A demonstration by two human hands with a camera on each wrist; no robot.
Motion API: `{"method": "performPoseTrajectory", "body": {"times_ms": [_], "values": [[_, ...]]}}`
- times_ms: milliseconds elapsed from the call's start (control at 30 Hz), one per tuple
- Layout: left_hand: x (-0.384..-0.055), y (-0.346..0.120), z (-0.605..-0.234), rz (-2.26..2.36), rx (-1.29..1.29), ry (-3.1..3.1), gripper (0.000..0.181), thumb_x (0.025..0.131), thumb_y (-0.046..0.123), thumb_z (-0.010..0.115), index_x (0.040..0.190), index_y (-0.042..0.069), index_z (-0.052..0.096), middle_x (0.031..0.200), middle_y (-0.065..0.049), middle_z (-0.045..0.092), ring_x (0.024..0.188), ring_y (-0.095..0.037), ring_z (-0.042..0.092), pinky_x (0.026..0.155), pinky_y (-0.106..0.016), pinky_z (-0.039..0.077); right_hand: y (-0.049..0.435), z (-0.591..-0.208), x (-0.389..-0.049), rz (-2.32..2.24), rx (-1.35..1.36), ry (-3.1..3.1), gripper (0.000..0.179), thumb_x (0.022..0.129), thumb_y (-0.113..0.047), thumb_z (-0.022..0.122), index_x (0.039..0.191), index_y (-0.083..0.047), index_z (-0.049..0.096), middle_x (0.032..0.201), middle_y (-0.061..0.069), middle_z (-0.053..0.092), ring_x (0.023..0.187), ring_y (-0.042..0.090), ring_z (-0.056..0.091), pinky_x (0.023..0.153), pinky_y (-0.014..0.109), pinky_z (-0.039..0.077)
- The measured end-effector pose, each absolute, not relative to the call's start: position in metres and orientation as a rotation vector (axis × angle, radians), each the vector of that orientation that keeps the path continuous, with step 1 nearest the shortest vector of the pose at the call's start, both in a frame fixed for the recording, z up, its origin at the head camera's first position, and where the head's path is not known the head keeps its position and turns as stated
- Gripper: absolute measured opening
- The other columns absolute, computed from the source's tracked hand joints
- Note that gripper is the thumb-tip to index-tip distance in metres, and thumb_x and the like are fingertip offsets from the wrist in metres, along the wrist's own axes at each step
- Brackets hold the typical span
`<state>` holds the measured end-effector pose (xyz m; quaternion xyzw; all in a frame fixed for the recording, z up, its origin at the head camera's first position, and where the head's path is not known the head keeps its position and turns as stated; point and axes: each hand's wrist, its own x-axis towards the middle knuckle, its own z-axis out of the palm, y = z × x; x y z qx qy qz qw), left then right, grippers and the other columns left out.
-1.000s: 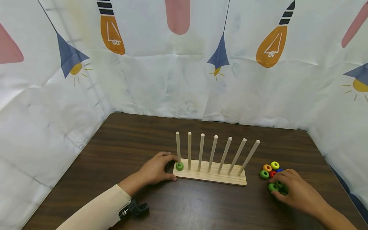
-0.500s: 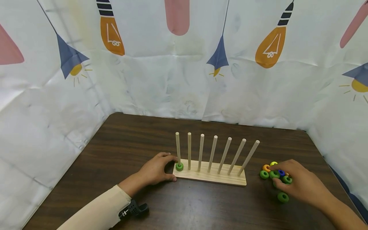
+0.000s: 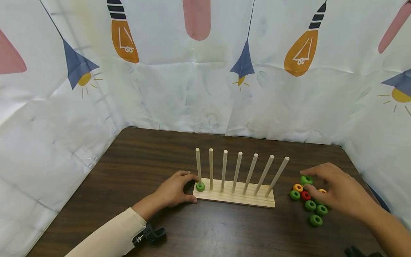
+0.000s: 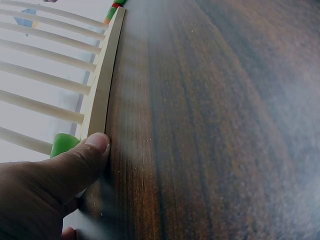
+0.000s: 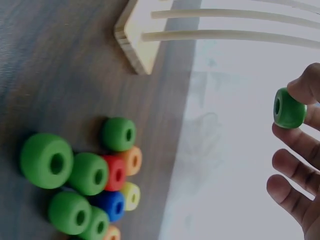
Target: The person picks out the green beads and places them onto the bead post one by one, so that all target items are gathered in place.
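Observation:
A pale wooden peg board [image 3: 236,197] with a row of several upright pegs stands mid-table in the head view. Around the base of its leftmost peg sits a green bead [image 3: 200,186]. My left hand [image 3: 176,189] grips the board's left end, thumb along the front edge, as the left wrist view also shows. To the right, my right hand [image 3: 341,189] pinches another green bead [image 5: 291,111] between thumb and finger. That bead is raised above the table, its hole visible in the right wrist view, with the other fingers spread.
Below the right hand lies a cluster of loose beads: several green ones [image 5: 47,161], a red bead [image 5: 115,173], a blue bead [image 5: 110,205], a yellow bead [image 5: 131,195] and orange ones [image 5: 132,161]. A printed white curtain [image 3: 192,96] hangs behind the dark table [image 3: 154,146].
My right hand has picked a green bead out of the pile and lifted it up and away. Some loose green beads have spread toward the front. The left hand stays on the board.

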<state>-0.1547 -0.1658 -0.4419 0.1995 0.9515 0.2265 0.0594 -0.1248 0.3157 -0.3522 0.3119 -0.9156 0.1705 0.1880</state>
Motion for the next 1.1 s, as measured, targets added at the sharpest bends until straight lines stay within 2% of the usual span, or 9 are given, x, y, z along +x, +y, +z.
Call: {"method": "performPoseTrajectory", "body": {"times_ms": [233,500,733,933,1100], "values": [[-0.154,-0.166,-0.443,0.689,0.607,2.884,0.058,0.075,0.039,0.093,0.126,0.029,0.068,0.141,-0.011,0.056,0.138,-0.032,0.047,0.098,-0.056,0.048,0.308,-0.332,-0.129,0.470,0.910,-2.558,0.059,0.067,-0.002,0.091,0.118,-0.025,0.072,0.109,-0.011,0.066,0.098,0.002,0.055,0.079,0.014,0.042],[-0.154,-0.166,-0.442,0.686,0.603,2.889,0.058,0.074,0.039,0.093,0.126,0.029,0.068,0.142,-0.013,0.056,0.138,-0.033,0.047,0.098,-0.056,0.048,0.302,-0.314,-0.133,0.485,0.945,-2.517,0.058,0.066,-0.003,0.091,0.117,-0.024,0.073,0.108,-0.012,0.067,0.093,0.003,0.051,0.076,0.018,0.041],[-0.155,-0.166,-0.443,0.699,0.625,2.881,0.059,0.074,0.038,0.093,0.127,0.026,0.068,0.139,-0.011,0.058,0.138,-0.032,0.047,0.099,-0.055,0.048,0.295,-0.297,-0.133,0.427,0.899,-2.558,0.051,0.072,-0.012,0.092,0.118,-0.026,0.073,0.112,-0.009,0.068,0.096,0.003,0.051,0.076,0.021,0.041],[-0.155,-0.167,-0.444,0.693,0.626,2.881,0.059,0.074,0.038,0.093,0.127,0.026,0.068,0.139,-0.011,0.058,0.138,-0.033,0.046,0.099,-0.056,0.047,0.289,-0.285,-0.136,0.434,0.918,-2.513,0.056,0.067,-0.006,0.092,0.115,-0.026,0.074,0.110,-0.012,0.070,0.101,0.006,0.055,0.080,0.018,0.042],[-0.155,-0.167,-0.443,0.694,0.624,2.879,0.059,0.075,0.038,0.093,0.127,0.026,0.068,0.140,-0.012,0.057,0.138,-0.033,0.046,0.099,-0.056,0.048,0.285,-0.278,-0.137,0.412,0.932,-2.511,0.054,0.067,-0.007,0.092,0.115,-0.025,0.074,0.107,-0.015,0.068,0.091,0.004,0.054,0.075,0.017,0.041]]}}
